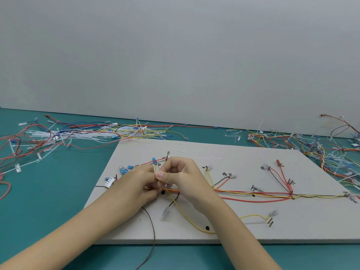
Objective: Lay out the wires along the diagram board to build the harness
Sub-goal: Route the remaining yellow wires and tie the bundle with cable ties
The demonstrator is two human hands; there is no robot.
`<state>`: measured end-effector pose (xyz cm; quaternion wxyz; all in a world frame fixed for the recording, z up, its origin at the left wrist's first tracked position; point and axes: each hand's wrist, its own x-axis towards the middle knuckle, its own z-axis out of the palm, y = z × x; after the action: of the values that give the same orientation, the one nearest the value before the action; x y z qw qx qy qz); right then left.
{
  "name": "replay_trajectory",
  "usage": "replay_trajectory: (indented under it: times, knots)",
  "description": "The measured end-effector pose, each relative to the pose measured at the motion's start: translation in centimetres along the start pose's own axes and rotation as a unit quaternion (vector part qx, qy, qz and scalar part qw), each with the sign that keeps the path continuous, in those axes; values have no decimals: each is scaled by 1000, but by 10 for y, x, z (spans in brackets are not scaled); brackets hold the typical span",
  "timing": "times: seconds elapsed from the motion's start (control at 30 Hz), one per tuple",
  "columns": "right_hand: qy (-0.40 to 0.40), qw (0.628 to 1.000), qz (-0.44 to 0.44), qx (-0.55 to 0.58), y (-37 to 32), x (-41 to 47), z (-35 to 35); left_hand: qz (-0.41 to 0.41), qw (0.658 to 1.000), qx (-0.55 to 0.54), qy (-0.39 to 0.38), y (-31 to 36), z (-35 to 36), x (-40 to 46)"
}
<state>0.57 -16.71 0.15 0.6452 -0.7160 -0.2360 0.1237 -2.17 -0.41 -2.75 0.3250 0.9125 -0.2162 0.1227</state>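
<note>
Both hands meet over the left end of the wire trunk on the diagram board (243, 152).

The left hand (139, 183) and right hand (180, 177) touch fingertip to fingertip, fingers curled and pinching a yellow wire (155, 168) where it joins the bundled trunk (253, 192). What else they hold I cannot tell. The trunk's long axis runs from the hands toward the board's right edge, so the right hand is nearer the remaining run. A loose brown wire (152, 227) trails off the board's near edge.
</note>
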Motion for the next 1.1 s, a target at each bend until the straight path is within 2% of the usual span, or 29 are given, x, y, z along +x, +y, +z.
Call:
replay_trajectory:
  times: [0.17,0.3,0.43,0.53,0.67,0.73,0.83,1.1]
  knots:
    - [-16,1000,26,0,-1,-1,-2,5,1000,11,3,-3,1,-1]
    - [-62,998,32,-1,-6,-2,-7,-7,999,24,-19,-4,-6,3]
    - [-1,1000,28,1,-11,1,-15,-82,995,-52,-37,-14,-34,4]
    - [67,997,25,-17,-9,5,-22,-138,990,-15,-16,-32,-61,7]
    - [100,992,12,-80,-1,7,-20,-181,981,-2,-65,-45,-73,6]
    - [104,988,16,-117,4,8,-19,-201,975,-17,-89,-49,-70,5]
    - [92,985,26,-144,8,8,-19,-227,970,-28,-85,-55,-66,6]
    - [52,969,20,-240,12,6,-18,-237,967,-54,-80,-61,-76,3]
